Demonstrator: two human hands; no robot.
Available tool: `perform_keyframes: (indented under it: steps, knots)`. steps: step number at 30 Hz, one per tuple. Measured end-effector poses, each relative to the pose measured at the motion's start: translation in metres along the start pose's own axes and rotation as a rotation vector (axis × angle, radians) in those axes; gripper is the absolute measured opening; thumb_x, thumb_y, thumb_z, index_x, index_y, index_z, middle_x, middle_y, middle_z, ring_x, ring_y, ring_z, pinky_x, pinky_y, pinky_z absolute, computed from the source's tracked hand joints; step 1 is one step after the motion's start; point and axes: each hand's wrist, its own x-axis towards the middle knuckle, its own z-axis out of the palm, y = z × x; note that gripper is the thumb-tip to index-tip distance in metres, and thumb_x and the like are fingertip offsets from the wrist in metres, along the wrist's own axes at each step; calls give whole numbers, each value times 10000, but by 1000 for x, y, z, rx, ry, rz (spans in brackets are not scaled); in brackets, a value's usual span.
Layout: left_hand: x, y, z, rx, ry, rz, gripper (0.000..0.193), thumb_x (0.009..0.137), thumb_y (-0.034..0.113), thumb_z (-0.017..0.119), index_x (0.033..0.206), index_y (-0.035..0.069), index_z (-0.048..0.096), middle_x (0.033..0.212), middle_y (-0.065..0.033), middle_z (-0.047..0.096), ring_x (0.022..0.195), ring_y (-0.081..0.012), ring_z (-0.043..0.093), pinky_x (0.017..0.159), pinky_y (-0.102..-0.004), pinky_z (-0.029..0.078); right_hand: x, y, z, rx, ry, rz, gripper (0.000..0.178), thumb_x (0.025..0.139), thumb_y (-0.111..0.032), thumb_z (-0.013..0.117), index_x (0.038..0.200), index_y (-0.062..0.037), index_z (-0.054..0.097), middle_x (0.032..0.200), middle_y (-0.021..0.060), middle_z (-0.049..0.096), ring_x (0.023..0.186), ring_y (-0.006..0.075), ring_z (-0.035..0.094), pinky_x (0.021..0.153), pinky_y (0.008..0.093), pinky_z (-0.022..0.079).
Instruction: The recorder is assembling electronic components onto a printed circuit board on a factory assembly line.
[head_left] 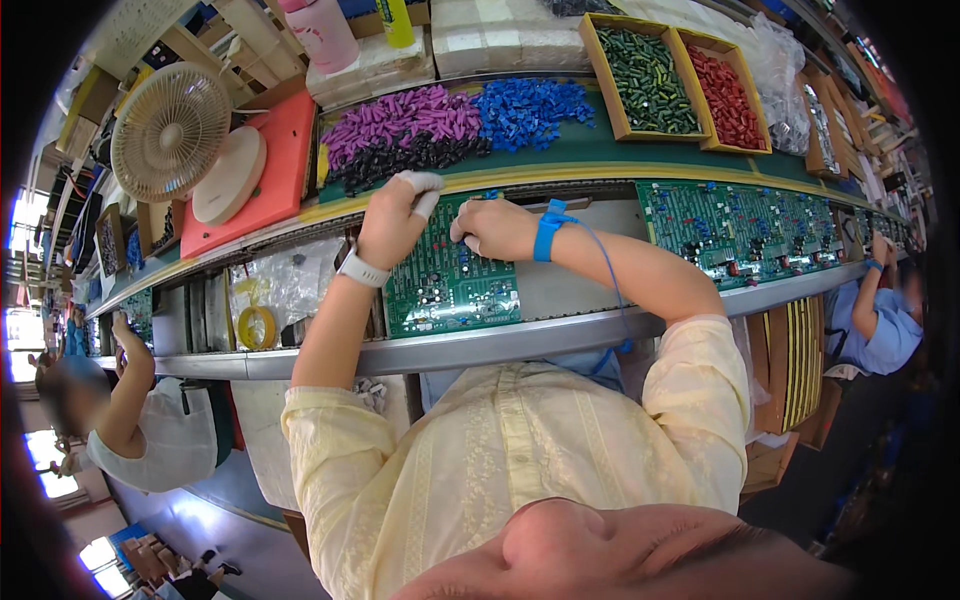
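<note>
A green circuit board (452, 290) with many small parts on it lies on the rail in front of me. My left hand (392, 222), with white finger covers and a watch at the wrist, hovers by the board's far left corner, close to a pile of black components (400, 160). Its fingers are curled together, and anything in them is hidden. At the board's far right part, my right hand (495, 228) has its fingertips pinched against the surface; what they grip is too small to make out. A blue wrist strap (549, 232) with a cord circles that wrist.
Purple components (400, 118) and blue components (530, 112) are heaped beyond the rail. Boxes of green parts (645, 85) and red parts (722, 95) stand at far right. More circuit boards (740, 230) line the rail rightward. A fan (172, 135) stands at left; co-workers sit both sides.
</note>
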Motion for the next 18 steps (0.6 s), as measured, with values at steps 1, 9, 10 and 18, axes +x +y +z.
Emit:
perform_keyframes:
  steps: [1,9,10,18]
  knots:
    - [-8,-1,-5,9,-43,-23,151,765,31,599,913,46,625,882,-134,619,830,-305,594,733,-355,473,1,0,1,-9,22,-24,159,722,-77,555,857,-79,639,893,125,591,863,303,575,754,414,467]
    - [-38,3,-2,-89,-167,-329,179,746,61,642,921,23,635,826,-156,632,745,-279,621,681,-327,489,2,-8,-1,-8,-17,68,161,712,-83,573,864,-63,622,888,134,584,867,313,570,742,420,462]
    - [-38,3,-2,-91,-166,-327,179,746,61,642,921,23,635,826,-156,632,745,-279,621,681,-327,489,1,-9,-3,-7,-27,83,162,710,-81,576,865,-61,619,884,135,580,865,314,570,738,422,461]
    - [-37,7,2,21,-266,-254,127,705,67,653,823,20,646,788,-139,624,761,-309,593,701,-375,468,-2,-12,-1,-54,-36,39,145,718,-74,578,858,-62,612,861,136,570,851,317,569,728,425,459]
